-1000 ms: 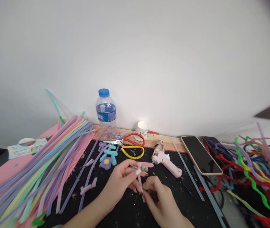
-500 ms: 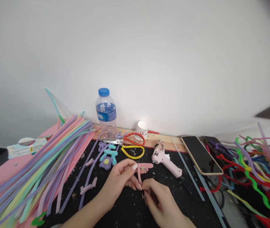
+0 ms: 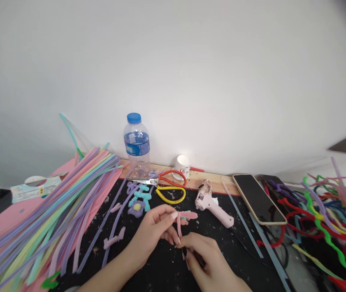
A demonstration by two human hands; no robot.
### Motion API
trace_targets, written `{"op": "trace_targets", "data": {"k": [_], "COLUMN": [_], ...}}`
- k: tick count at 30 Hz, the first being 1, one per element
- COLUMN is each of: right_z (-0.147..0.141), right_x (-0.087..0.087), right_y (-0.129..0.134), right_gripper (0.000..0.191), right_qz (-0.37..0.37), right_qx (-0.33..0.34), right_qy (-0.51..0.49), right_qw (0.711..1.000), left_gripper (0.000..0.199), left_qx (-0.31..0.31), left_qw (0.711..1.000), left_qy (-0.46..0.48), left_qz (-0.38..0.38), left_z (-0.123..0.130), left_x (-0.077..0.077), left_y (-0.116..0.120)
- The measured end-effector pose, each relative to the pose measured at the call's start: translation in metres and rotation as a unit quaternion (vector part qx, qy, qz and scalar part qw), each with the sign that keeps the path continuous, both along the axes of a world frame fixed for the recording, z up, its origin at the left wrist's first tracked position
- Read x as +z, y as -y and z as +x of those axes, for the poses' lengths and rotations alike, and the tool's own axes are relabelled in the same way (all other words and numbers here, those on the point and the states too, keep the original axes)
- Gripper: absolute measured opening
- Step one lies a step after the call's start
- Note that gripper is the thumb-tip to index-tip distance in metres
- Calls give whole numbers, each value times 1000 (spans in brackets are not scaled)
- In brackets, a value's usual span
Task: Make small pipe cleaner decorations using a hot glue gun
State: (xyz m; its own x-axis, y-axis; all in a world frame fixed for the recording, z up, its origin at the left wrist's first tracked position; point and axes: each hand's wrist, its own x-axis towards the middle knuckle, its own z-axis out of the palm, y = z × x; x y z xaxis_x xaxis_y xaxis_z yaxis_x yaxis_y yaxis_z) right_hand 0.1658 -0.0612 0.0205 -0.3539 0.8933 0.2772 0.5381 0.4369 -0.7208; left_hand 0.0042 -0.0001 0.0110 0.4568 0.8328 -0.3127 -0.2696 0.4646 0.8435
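A pink pipe cleaner (image 3: pixel 188 215), bent into a folded loop with a tail hanging down, is pinched between the thumb and fingers of my left hand (image 3: pixel 160 226). My right hand (image 3: pixel 207 256) is closed at the lower end of that tail, its fingertips curled together; part of the tail is hidden behind them. Past my left hand lies a purple and turquoise pipe-cleaner piece (image 3: pixel 137 207) with a yellow centre. Scissors (image 3: pixel 170 192) with one red and one yellow handle rest behind my hands. To the right is a pale pink glue gun (image 3: pixel 214 207).
A large bundle of pastel pipe cleaners (image 3: pixel 54 215) covers the left side. A plastic bottle (image 3: pixel 137 142) and a white paper cup (image 3: pixel 182 165) stand by the wall. On the right are glue sticks (image 3: pixel 242 219), a phone (image 3: pixel 259 198) and tangled bright pipe cleaners (image 3: pixel 321 227).
My right hand's fingertips have shifted slightly on the pink tail. My left hand keeps its pinch, and the view has moved a little.
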Motion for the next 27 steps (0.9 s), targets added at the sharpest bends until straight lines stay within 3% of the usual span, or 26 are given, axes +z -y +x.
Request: {"op": "trace_targets", "data": {"k": [6, 11, 15, 22, 27], "right_z": [-2, 2, 5, 2, 0], "right_x": [13, -3, -10, 7, 8], "right_y": [2, -4, -7, -5, -5], "right_gripper": [42, 32, 23, 26, 22], "right_qz": [44, 67, 111, 177, 195], "right_qx": [7, 56, 27, 11, -8], "right_qy": [-14, -31, -20, 27, 39], "right_qw": [999, 996, 993, 984, 980], "left_gripper": [25, 23, 24, 23, 23], "left_qx": [11, 30, 11, -35, -40], "left_qw": [998, 991, 985, 984, 988], "left_qy": [-40, -93, -121, -111, -89], "left_qz": [46, 93, 124, 138, 121], "left_z": [-1, -3, -2, 1, 3], "left_x": [0, 1, 2, 3, -1], "left_y": [-1, -1, 0, 6, 6]}}
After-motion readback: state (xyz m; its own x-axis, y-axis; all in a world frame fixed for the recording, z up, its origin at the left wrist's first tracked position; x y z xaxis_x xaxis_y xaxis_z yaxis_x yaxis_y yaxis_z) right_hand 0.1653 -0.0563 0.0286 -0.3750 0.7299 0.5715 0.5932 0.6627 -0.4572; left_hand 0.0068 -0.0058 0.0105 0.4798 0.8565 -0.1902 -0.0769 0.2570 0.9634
